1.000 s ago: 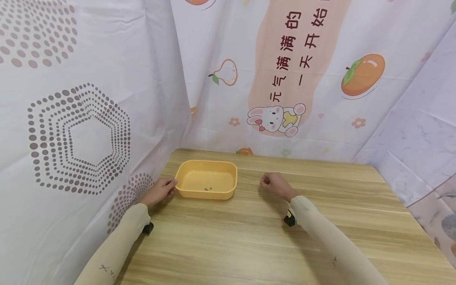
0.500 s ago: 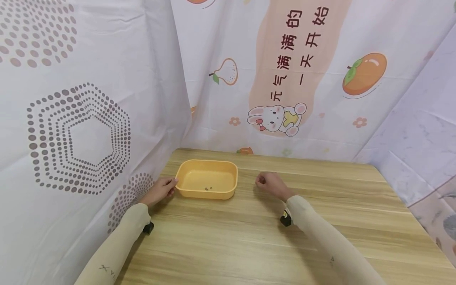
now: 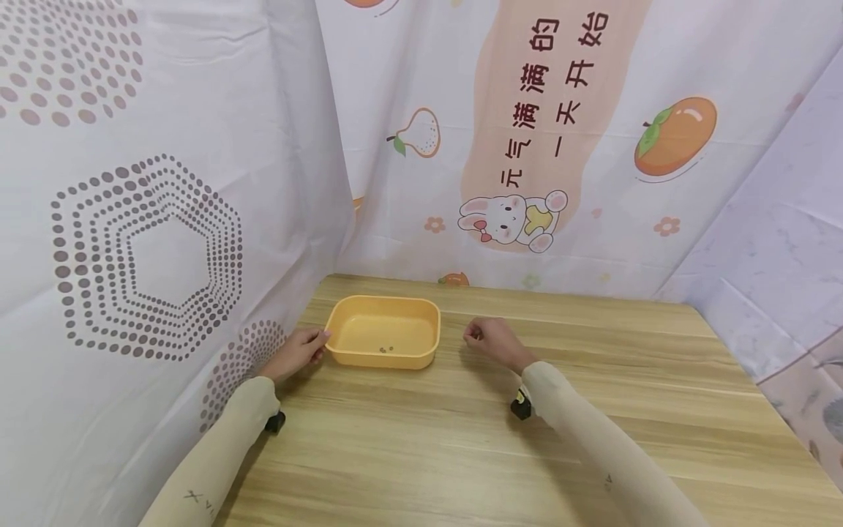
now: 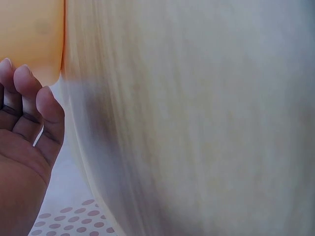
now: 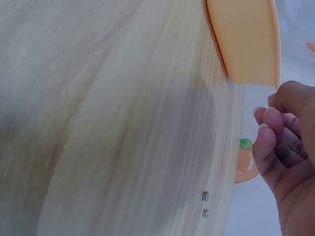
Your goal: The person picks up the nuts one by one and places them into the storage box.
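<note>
A shallow yellow plastic tray (image 3: 356,337) stands on the wooden table, with a few small grey pieces (image 3: 385,350) on its floor. My left hand (image 3: 299,353) pinches the tray's near left corner, its thumb at the rim. To the right of the tray, my right hand (image 3: 494,340) is held above the table with bent fingers, thumb and index tip close together. I cannot tell whether anything is between them. In the right wrist view, two small metal nuts (image 5: 205,196) lie on the table below that hand, and the tray's end is close above the fingertips.
Behind the table (image 3: 421,439) hangs a printed curtain (image 3: 395,205) with fruit and a rabbit. A dotted white curtain (image 3: 276,219) runs close along the left side, next to the left arm. Marble-patterned cloth (image 3: 777,256) borders the right.
My right hand has moved steadily left, closer to the tray, with its fingers still bent. The left hand and tray have stayed in place.
</note>
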`<action>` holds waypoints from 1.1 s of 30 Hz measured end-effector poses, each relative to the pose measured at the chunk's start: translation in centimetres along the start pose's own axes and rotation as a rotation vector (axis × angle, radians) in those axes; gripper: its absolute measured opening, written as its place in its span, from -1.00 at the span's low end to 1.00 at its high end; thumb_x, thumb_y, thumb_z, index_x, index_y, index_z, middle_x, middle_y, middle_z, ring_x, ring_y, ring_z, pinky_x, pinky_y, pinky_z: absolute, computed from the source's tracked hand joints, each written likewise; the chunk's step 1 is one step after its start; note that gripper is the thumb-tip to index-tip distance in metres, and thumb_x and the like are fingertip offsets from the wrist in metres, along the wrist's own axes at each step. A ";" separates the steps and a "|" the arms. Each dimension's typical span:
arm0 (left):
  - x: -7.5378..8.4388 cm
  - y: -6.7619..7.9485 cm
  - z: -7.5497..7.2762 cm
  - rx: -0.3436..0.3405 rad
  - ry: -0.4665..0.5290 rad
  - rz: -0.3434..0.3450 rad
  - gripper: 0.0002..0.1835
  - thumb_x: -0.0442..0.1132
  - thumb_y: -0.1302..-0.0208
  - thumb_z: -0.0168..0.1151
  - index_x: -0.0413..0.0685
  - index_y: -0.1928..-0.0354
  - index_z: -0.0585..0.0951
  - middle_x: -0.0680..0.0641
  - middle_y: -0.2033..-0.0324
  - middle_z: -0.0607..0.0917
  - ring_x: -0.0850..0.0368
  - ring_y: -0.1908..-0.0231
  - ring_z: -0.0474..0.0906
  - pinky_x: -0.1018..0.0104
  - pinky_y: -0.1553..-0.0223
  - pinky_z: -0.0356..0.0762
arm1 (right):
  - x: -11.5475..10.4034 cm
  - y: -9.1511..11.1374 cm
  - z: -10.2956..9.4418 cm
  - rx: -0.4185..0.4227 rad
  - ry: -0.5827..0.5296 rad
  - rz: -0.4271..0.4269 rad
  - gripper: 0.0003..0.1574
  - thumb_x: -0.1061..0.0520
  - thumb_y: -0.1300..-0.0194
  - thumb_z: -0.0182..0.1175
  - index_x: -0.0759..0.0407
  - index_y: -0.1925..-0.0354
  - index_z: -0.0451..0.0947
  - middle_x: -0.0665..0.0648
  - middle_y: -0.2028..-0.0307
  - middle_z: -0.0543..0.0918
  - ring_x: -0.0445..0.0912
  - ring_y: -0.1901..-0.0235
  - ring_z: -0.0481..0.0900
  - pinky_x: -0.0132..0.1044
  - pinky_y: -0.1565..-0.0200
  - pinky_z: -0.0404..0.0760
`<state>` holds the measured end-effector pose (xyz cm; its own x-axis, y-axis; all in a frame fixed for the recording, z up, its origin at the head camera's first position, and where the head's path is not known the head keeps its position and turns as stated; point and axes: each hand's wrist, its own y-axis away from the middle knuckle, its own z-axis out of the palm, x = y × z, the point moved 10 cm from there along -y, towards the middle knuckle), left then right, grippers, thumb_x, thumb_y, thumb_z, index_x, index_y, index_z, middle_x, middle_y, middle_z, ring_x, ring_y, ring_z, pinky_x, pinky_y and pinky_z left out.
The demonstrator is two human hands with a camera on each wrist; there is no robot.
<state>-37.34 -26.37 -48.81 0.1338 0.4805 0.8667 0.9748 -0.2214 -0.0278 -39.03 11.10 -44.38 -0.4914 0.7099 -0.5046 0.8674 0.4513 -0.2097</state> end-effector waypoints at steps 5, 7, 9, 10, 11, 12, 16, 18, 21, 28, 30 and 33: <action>0.0 -0.1 -0.1 0.007 0.003 -0.004 -0.52 0.03 -0.46 -0.03 -0.28 0.41 0.47 -0.15 0.54 0.52 0.10 0.57 0.40 0.31 0.59 0.43 | -0.5 -0.2 0.1 0.012 -0.002 -0.011 -0.92 0.15 -0.24 0.21 0.03 0.41 0.59 -0.12 0.49 0.58 -0.26 0.46 0.50 -0.37 0.40 0.51; 0.0 -0.1 -0.1 0.007 0.000 -0.005 -0.54 0.02 -0.47 -0.04 -0.27 0.41 0.48 -0.14 0.53 0.52 0.10 0.57 0.40 0.30 0.59 0.43 | -0.6 -0.3 0.1 0.017 -0.003 -0.018 -0.92 0.15 -0.25 0.21 0.03 0.41 0.59 -0.12 0.49 0.58 -0.26 0.47 0.50 -0.37 0.40 0.50; 0.0 -0.1 -0.1 0.012 0.000 -0.011 -0.55 0.02 -0.47 -0.04 -0.25 0.41 0.48 -0.14 0.53 0.52 0.10 0.57 0.39 0.30 0.59 0.42 | -0.8 -0.4 0.2 0.020 -0.003 -0.024 -0.92 0.15 -0.25 0.21 0.03 0.40 0.59 -0.12 0.49 0.58 -0.26 0.46 0.50 -0.37 0.40 0.50; 0.1 0.0 -0.1 0.011 -0.002 -0.009 -0.55 0.01 -0.47 -0.04 -0.24 0.42 0.47 -0.14 0.54 0.51 0.10 0.57 0.39 0.31 0.59 0.42 | -0.9 -0.4 0.2 0.022 0.000 -0.026 -0.92 0.14 -0.25 0.21 0.02 0.40 0.59 -0.13 0.49 0.58 -0.27 0.46 0.50 -0.37 0.39 0.50; 0.2 0.0 -0.1 0.010 0.000 -0.007 -0.55 0.01 -0.47 -0.05 -0.24 0.42 0.47 -0.14 0.54 0.51 0.09 0.57 0.39 0.30 0.59 0.42 | -0.9 -0.5 0.3 0.022 -0.002 -0.026 -0.92 0.13 -0.26 0.21 0.02 0.40 0.59 -0.13 0.49 0.58 -0.27 0.46 0.50 -0.37 0.39 0.51; 0.2 0.1 -0.1 0.006 0.004 -0.006 -0.55 0.01 -0.47 -0.04 -0.25 0.42 0.46 -0.16 0.54 0.52 0.08 0.57 0.39 0.29 0.59 0.41 | -0.9 -0.5 0.4 0.019 -0.007 -0.024 -0.92 0.13 -0.26 0.21 0.02 0.39 0.59 -0.13 0.48 0.58 -0.27 0.46 0.50 -0.37 0.38 0.51; 2.4 1.1 0.0 -0.020 0.008 -0.001 -0.54 -0.08 -0.49 -0.05 -0.39 0.41 0.46 -0.33 0.50 0.53 -0.13 0.53 0.43 0.19 0.55 0.44 | -1.2 -0.7 0.7 0.010 -0.023 -0.016 -0.93 0.11 -0.27 0.21 0.02 0.38 0.58 -0.12 0.48 0.58 -0.27 0.45 0.51 -0.37 0.37 0.51; 3.4 1.6 0.0 -0.031 0.006 -0.005 -0.55 -0.12 -0.50 -0.06 -0.45 0.39 0.45 -0.40 0.48 0.53 -0.21 0.50 0.43 0.13 0.53 0.45 | -1.5 -0.7 0.8 0.006 -0.033 -0.015 -0.93 0.12 -0.27 0.22 0.03 0.38 0.58 -0.11 0.48 0.58 -0.26 0.45 0.50 -0.36 0.37 0.51; 3.8 1.7 0.0 -0.030 0.001 -0.009 -0.57 -0.15 -0.50 -0.07 -0.45 0.38 0.45 -0.39 0.48 0.53 -0.19 0.50 0.44 0.12 0.52 0.46 | -1.8 -0.8 0.8 0.007 -0.035 -0.014 -0.94 0.12 -0.27 0.22 0.03 0.38 0.58 -0.12 0.48 0.58 -0.26 0.45 0.50 -0.37 0.38 0.50; 3.5 1.7 0.1 -0.023 -0.007 -0.003 -0.57 -0.15 -0.51 -0.07 -0.43 0.38 0.46 -0.27 0.51 0.54 -0.07 0.53 0.44 0.12 0.52 0.47 | -2.3 -1.1 1.1 0.002 -0.055 -0.001 -0.94 0.10 -0.28 0.22 0.03 0.35 0.59 -0.13 0.47 0.60 -0.26 0.44 0.52 -0.38 0.37 0.52; 3.5 1.7 0.1 -0.023 -0.013 -0.005 -0.57 -0.14 -0.51 -0.07 -0.43 0.38 0.46 -0.26 0.51 0.54 -0.06 0.53 0.44 0.12 0.52 0.47 | -2.4 -1.2 1.2 0.001 -0.056 0.000 -0.94 0.10 -0.29 0.21 0.02 0.34 0.59 -0.13 0.46 0.60 -0.27 0.44 0.52 -0.38 0.37 0.52; 3.6 1.7 0.0 -0.023 -0.018 -0.014 -0.57 -0.14 -0.51 -0.08 -0.44 0.37 0.46 -0.28 0.50 0.54 -0.09 0.51 0.45 0.13 0.52 0.47 | -2.5 -1.3 1.2 0.009 -0.059 -0.005 -0.94 0.09 -0.29 0.21 0.01 0.34 0.60 -0.14 0.46 0.59 -0.27 0.44 0.52 -0.38 0.37 0.52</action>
<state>-35.24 -24.99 -45.80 0.1235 0.4988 0.8579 0.9723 -0.2335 -0.0042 -38.86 8.03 -43.86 -0.4907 0.6742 -0.5520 0.8655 0.4500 -0.2199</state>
